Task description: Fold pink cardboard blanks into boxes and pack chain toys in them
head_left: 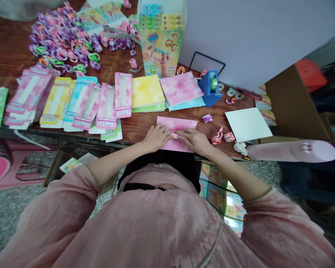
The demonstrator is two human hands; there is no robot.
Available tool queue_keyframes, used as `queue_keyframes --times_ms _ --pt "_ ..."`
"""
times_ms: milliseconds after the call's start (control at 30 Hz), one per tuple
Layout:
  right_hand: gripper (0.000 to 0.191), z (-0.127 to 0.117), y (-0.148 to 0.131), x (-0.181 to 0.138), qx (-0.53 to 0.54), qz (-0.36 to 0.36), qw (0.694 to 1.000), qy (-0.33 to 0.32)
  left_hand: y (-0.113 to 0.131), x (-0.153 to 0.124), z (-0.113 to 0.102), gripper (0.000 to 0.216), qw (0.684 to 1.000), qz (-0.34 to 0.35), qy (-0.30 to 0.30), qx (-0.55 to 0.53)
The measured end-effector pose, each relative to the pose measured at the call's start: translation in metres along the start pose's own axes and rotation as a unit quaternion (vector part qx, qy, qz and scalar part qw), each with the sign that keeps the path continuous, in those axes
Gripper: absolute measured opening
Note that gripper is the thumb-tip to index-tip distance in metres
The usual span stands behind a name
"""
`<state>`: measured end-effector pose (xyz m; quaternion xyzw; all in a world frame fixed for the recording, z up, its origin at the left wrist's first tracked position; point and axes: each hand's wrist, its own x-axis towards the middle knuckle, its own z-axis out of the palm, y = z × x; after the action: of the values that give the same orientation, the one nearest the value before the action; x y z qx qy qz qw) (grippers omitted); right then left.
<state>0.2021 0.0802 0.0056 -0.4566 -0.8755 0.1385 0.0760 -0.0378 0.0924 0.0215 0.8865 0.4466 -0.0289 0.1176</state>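
A pink patterned card [181, 146] lies at the table's front edge, right before my body. My left hand [158, 137] rests on its left part, fingers stretched out toward the middle. From the other side my right hand [197, 141] lies on the card with its fingers extended and slightly apart. The fingertips of both hands nearly meet at the card's centre. What is under the fingers is hidden. Just behind are a yellow card stack [147, 91] and a pink card stack [181, 88]. A purple-and-white coiled band [207, 118] sits beyond my right hand.
Printed window sleeves [86, 106] spread along the left, before a heap of coloured bands [63, 35]. A display box [162, 48] stands behind. Rightward are a blue tape dispenser [210, 89], a white card [248, 124], a pink bottle [293, 150] and a cardboard box [298, 108].
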Motion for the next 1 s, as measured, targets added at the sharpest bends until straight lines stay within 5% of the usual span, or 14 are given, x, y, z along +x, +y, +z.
queue_keyframes --times_ms 267,500,733,867,1000 --pt "0.043 0.008 0.001 0.002 0.028 -0.014 1.000 0.005 0.008 0.000 0.002 0.037 0.999 -0.036 -0.005 -0.033" --pt "0.042 0.022 -0.011 -0.009 -0.052 0.018 0.998 0.029 0.013 -0.003 0.012 0.035 1.000 -0.024 0.006 0.013" --pt "0.049 -0.010 0.010 0.011 -0.076 0.039 0.990 0.114 0.012 -0.011 0.005 0.035 1.000 -0.003 -0.003 0.015" --pt "0.065 -0.018 0.013 0.033 -0.113 0.035 0.990 0.073 0.011 -0.011 0.006 0.034 0.999 0.003 0.008 0.034" --pt "0.053 -0.017 0.009 0.038 -0.111 0.038 0.991 0.065 0.012 -0.016 0.012 0.037 0.996 0.034 0.022 0.084"
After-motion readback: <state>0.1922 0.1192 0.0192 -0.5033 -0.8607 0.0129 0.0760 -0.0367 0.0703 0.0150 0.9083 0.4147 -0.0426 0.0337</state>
